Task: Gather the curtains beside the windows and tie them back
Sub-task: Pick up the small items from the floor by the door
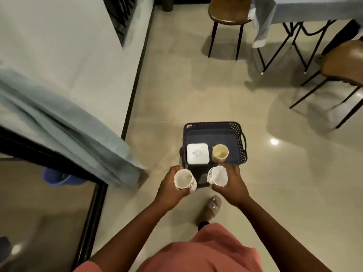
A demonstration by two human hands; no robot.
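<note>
A pale blue-grey curtain (64, 126) hangs loose at the left, in front of a black-framed window (49, 203); its hem ends near the floor. My left hand (170, 191) is shut on a white patterned mug (184, 180). My right hand (229, 183) is shut on a white cup (217, 176). Both hands are held over the near edge of a dark plastic tray (241, 142), to the right of the curtain and apart from it. In the tray stand a white square box (197, 153) and a beige cup (220, 153).
A brown stool (227, 14) and a table with a light cloth (275, 18) stand at the back right, a second brown chair (343, 65) at the far right. My sandalled foot (212, 209) is on the tiled floor. A blue bucket (57, 177) shows behind the glass.
</note>
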